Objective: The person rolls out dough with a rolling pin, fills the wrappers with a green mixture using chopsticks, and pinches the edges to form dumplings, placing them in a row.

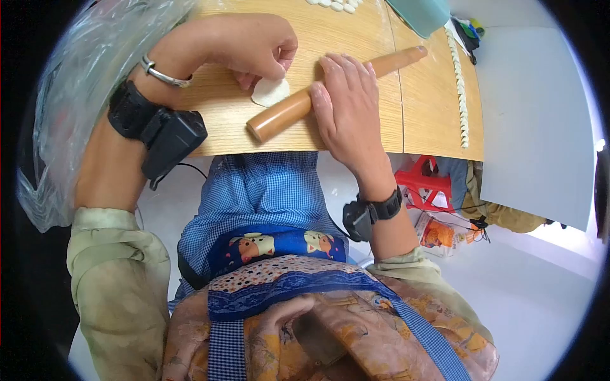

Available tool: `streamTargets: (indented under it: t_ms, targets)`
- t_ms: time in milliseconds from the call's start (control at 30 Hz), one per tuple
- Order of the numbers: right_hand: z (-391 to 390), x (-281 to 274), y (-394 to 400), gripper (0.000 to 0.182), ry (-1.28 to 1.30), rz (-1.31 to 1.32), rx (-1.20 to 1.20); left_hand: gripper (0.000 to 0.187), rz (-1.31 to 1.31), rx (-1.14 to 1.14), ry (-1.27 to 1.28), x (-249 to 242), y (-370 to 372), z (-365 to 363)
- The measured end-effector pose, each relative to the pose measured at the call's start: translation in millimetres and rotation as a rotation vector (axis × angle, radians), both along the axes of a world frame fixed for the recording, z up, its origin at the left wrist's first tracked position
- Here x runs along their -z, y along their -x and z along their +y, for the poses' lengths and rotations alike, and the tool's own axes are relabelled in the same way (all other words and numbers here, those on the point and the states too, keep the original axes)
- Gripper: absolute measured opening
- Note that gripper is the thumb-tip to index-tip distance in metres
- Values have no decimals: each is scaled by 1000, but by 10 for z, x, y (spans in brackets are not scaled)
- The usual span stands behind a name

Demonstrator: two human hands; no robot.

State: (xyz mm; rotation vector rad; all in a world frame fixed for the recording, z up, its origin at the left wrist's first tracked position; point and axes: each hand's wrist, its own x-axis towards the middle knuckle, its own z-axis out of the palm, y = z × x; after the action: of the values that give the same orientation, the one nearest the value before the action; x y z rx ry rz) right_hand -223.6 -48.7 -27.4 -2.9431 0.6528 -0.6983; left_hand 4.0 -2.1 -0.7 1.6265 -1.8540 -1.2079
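On the wooden table (222, 134) lies a small flat round of dough (272, 93), pale and thin. My left hand (260, 54) pinches its far left edge between thumb and fingers. A brown wooden rolling pin (283, 115) rests diagonally, its near left end beside the dough and its far end up to the right. My right hand (348, 105) lies over the middle of the pin, palm down, fingers draped across it. The underside of that palm is hidden.
Small white dough pieces (335, 5) sit at the table's far edge. A long row of folded dough pieces (460, 95) runs along the right side. A teal container (420, 16) stands at the back right. Clear plastic sheeting (70, 95) covers the left. Below is a red stool (427, 184).
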Motion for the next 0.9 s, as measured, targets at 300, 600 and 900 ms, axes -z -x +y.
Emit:
streamTargets:
  t_ms: [300, 600, 900]
  targets:
    - [-306, 68, -522, 39, 91, -74, -55, 16, -13, 43, 24, -7, -66, -67]
    - [-75, -10, -95, 46, -44, 25, 7, 13, -68, 126, 199, 57, -29, -75]
    - [94, -10, 190, 47, -39, 47, 36, 13, -59, 100, 118, 13, -41, -47]
